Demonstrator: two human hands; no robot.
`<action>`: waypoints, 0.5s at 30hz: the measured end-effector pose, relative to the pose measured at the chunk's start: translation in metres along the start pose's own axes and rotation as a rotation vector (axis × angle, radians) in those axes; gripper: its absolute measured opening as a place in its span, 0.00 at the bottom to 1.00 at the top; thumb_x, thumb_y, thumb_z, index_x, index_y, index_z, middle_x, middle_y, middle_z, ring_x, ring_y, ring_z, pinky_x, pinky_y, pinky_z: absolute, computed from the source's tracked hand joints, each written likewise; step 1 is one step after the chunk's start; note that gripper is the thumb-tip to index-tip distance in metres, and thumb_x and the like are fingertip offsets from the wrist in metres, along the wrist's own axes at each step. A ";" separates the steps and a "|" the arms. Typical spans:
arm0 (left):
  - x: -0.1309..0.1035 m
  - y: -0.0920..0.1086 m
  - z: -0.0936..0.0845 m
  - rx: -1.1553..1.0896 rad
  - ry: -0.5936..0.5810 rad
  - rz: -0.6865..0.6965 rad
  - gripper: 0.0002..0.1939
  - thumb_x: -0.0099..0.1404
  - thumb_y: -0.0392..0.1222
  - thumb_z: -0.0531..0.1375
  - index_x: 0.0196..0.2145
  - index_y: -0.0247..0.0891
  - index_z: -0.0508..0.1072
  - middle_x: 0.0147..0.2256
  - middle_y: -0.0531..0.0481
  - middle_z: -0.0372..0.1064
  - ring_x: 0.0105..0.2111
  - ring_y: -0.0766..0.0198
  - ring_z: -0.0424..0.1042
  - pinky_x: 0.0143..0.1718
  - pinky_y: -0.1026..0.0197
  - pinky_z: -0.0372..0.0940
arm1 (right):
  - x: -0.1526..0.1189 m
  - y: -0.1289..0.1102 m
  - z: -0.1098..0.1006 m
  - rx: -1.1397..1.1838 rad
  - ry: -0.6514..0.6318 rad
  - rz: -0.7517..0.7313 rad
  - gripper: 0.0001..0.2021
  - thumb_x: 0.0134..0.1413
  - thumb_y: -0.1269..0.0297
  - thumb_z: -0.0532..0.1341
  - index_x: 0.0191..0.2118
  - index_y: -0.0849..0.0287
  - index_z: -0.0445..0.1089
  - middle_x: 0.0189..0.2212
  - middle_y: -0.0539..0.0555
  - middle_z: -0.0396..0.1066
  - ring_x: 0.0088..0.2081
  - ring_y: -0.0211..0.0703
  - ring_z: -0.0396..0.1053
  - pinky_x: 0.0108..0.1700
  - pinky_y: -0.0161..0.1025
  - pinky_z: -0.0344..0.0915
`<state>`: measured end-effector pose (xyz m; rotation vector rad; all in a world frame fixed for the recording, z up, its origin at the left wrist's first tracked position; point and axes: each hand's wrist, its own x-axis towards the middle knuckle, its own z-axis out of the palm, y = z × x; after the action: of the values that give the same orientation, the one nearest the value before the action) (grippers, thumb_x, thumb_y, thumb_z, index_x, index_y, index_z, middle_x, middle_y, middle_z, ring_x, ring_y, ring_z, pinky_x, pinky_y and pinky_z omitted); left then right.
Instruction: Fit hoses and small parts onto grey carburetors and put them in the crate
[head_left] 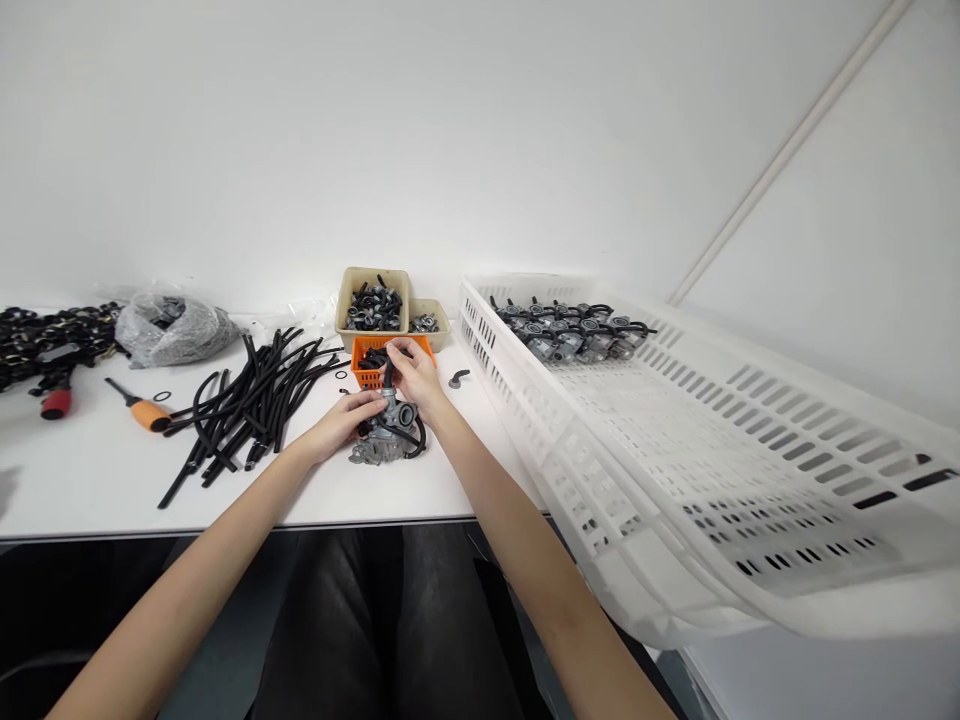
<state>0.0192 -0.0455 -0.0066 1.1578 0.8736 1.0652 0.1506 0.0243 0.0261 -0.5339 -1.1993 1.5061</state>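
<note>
A grey metal carburetor (380, 440) with a black hose curving round its right side rests on the white table near the front edge. My left hand (345, 422) is closed on the carburetor's upper left side. Above it, the fingers of my right hand (415, 375) pinch a short black rubber piece (388, 373) standing at the carburetor's top. Fingers partly cover that piece. Just behind my hands sits an orange basket (369, 379) of small black parts. A small grey and black part (459, 378) lies to the right of my right hand.
A large white crate (600, 470) at right holds several carburetors (570, 332). Black hoses (262, 400), an orange-handled screwdriver (142, 408), a red handle (56, 404) and a plastic bag (172, 330) lie left. Two beige bins (343, 310) (442, 330) stand at the back.
</note>
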 end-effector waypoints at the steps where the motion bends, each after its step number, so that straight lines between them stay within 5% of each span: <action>1: 0.000 0.000 0.000 0.000 0.000 0.003 0.15 0.54 0.51 0.66 0.32 0.37 0.72 0.28 0.54 0.69 0.27 0.67 0.66 0.28 0.65 0.56 | 0.000 0.000 0.000 -0.003 -0.002 0.002 0.20 0.37 0.50 0.70 0.33 0.55 0.65 0.21 0.43 0.66 0.23 0.33 0.67 0.25 0.31 0.63; 15: 0.001 0.000 0.001 -0.009 0.015 -0.005 0.16 0.52 0.51 0.67 0.33 0.37 0.73 0.29 0.53 0.69 0.29 0.66 0.67 0.27 0.65 0.56 | -0.012 -0.017 0.004 0.059 -0.092 0.079 0.10 0.47 0.60 0.64 0.33 0.59 0.67 0.21 0.48 0.69 0.24 0.35 0.64 0.27 0.33 0.58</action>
<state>0.0203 -0.0452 -0.0063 1.1412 0.8820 1.0740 0.1589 0.0103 0.0392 -0.4815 -1.2124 1.6432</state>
